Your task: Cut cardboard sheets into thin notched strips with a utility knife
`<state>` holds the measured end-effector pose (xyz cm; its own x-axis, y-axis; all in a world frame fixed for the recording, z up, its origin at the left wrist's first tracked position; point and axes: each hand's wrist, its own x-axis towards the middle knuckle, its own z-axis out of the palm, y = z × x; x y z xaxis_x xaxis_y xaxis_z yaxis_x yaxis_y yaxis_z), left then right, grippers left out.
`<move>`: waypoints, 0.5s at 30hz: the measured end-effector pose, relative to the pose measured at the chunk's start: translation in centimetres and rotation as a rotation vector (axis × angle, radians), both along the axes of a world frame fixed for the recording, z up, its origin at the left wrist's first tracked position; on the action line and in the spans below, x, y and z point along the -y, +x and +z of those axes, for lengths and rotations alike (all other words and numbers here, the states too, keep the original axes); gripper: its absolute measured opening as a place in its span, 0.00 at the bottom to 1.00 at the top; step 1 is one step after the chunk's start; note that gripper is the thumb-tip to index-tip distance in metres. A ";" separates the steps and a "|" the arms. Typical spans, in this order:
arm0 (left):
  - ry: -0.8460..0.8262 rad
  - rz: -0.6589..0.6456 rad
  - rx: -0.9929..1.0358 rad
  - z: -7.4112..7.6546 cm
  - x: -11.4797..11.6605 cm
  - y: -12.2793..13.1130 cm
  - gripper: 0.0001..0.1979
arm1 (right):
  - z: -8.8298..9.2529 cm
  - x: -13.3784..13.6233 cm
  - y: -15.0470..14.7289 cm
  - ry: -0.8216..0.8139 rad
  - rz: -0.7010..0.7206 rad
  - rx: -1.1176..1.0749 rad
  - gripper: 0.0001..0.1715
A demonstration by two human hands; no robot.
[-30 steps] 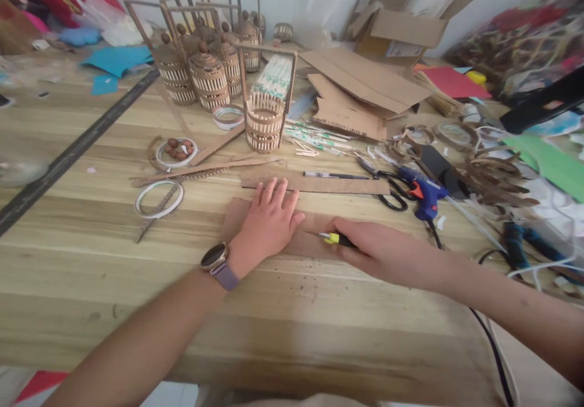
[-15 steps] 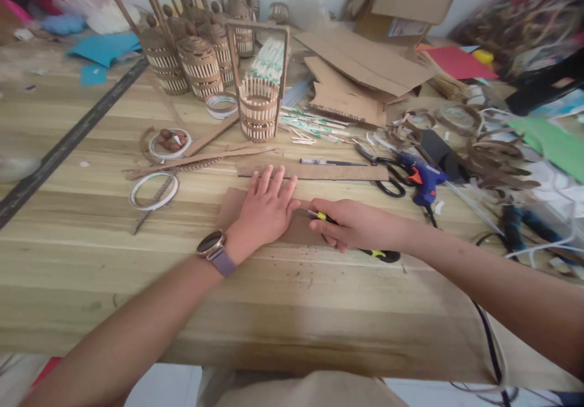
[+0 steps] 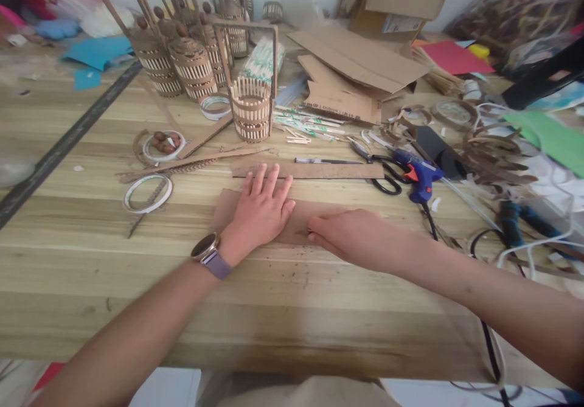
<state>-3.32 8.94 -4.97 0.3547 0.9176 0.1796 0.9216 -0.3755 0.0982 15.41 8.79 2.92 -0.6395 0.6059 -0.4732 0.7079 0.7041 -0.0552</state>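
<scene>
My left hand (image 3: pixel 261 209) lies flat with fingers apart on a brown cardboard piece (image 3: pixel 298 215), its fingertips reaching a narrow cardboard strip (image 3: pixel 333 171) behind. On the piece's right part, my right hand (image 3: pixel 344 233) is closed around a utility knife (image 3: pixel 310 231). Only a bit of the knife shows at the fingertips; its yellow-and-black handle is hidden under the hand. A pen (image 3: pixel 319 160) lies along the strip's far edge. Dark crumbs are scattered on the table just in front of the cardboard.
Behind stands a small stick basket (image 3: pixel 250 112) with a tall handle, and several lidded ones (image 3: pixel 191 66) at back left. Scissors (image 3: pixel 385 173) and a blue glue gun (image 3: pixel 422 176) lie right. Tape rings (image 3: pixel 148 194) are left, cardboard sheets (image 3: pixel 356 60) at the back.
My right hand has turned over and moved slightly nearer to me, so the knife's handle no longer shows. My left hand stays pressed on the cardboard. The view has shifted slightly.
</scene>
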 end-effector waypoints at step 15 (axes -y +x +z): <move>-0.006 0.005 0.032 0.1 0.0 0.1 0.26 | -0.7 0.1 0.2 0.093 0.105 -0.019 0.11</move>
